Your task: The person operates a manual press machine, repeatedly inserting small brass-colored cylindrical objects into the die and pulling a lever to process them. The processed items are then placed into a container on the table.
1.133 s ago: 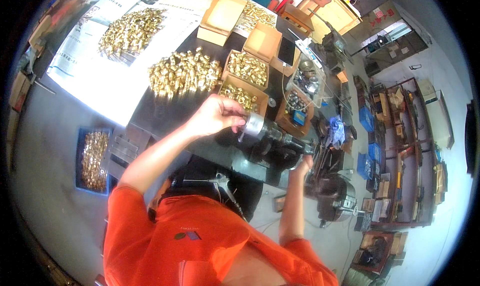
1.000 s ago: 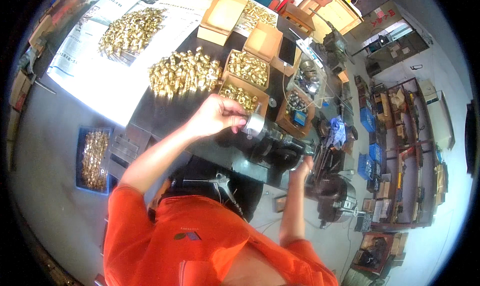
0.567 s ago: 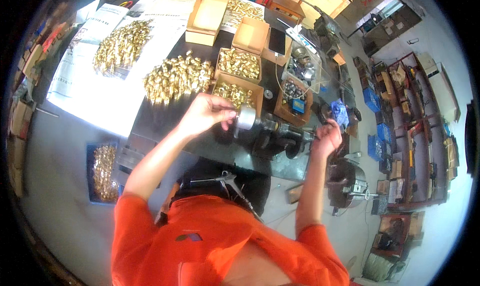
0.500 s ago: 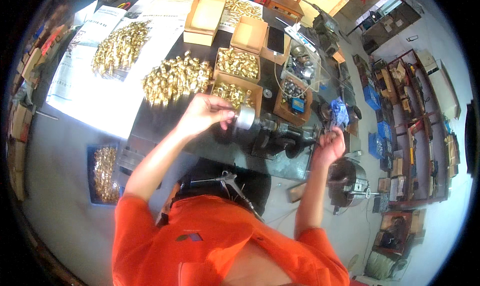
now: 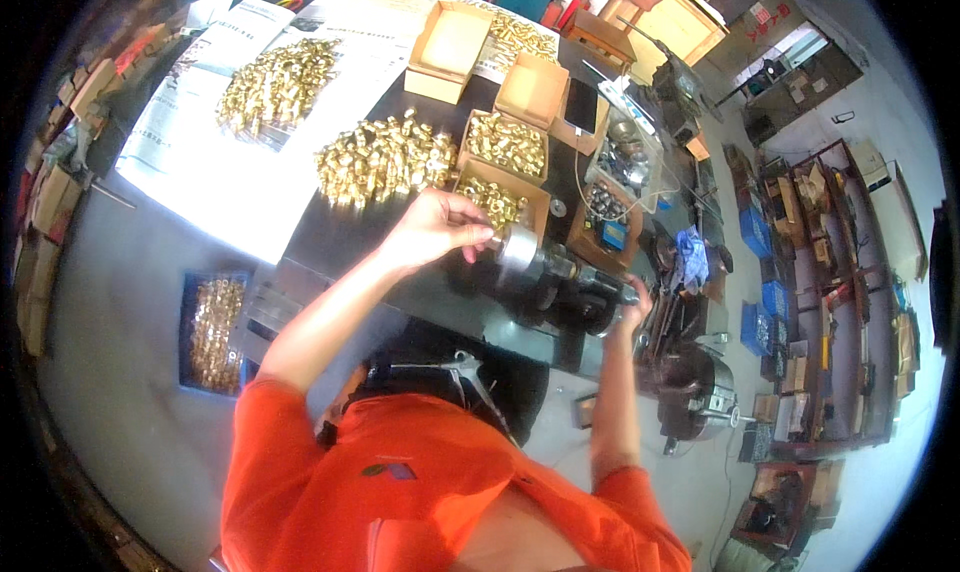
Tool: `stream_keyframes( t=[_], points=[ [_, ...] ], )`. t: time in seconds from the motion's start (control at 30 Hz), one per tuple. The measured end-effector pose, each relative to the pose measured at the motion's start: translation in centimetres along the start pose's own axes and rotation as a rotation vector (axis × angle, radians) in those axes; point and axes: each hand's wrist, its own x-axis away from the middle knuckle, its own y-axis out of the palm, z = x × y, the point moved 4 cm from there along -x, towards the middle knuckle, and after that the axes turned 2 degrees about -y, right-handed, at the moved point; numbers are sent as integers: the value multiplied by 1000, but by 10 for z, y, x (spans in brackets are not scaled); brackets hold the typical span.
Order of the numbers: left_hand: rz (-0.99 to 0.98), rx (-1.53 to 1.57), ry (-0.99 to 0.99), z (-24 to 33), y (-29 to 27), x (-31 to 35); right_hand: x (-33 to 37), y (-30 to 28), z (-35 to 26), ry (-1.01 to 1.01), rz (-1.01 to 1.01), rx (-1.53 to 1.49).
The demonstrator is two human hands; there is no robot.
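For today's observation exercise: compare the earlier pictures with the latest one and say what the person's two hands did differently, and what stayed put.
The right hand moved up from low beside the dark bench machine to its right end, where it now rests. The left hand stayed at the shiny metal chuck, fingers pinched there. The loose heap of brass fittings and the open cardboard boxes of brass parts did not move.

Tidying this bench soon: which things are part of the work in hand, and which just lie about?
In use:
left hand at the silver chuck
right hand on the dark machine
box of brass fittings

Lying about:
empty cardboard box
blue tray
phone
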Motion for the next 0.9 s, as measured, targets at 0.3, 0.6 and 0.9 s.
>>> stream_keyframes(
  t=[0.3,0.6,0.9],
  points=[
    [175,-289,86,-21,-42,-34,3,2,-134,55,11,-583],
    [618,-1530,-36,-51,-125,16,78,-32,-53,476,31,-541],
    [548,-1455,-104,-36,-112,26,69,-8,-31,592,109,-522]
  ],
)
